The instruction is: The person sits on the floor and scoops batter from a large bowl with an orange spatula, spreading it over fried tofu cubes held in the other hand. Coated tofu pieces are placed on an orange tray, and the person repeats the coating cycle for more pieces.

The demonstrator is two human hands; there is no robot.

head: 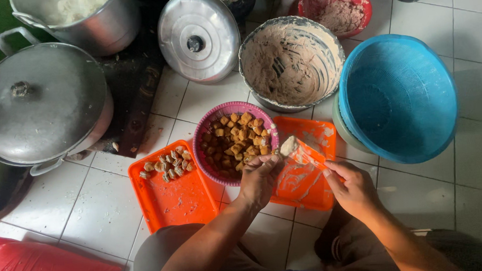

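Person sits on the tiled floor (pixel 108 206), knees at bottom of frame. Left hand (pixel 259 178) hovers at the near rim of the pink basket (pixel 208 132), fingers pinched shut on a small piece, too hidden to tell which kind. Basket is full of fried tofu cubes (pixel 238 141). Right hand (pixel 351 187) grips an orange spatula (pixel 307 155), blade tip loaded with pale paste (pixel 289 145), held just beside the left fingers. Under both hands: an orange tray (pixel 308 189) smeared with paste. Second orange tray (pixel 173 201) to the left carries a small cluster of filled pieces (pixel 166 167). Behind the basket: grey bowl (pixel 291 63) coated with paste, blue basin (pixel 399 96) to its right, red bowl (pixel 335 6) farther back. Left side: two lidded metal pots (pixel 42 101), a loose lid (pixel 197 35) leaning.
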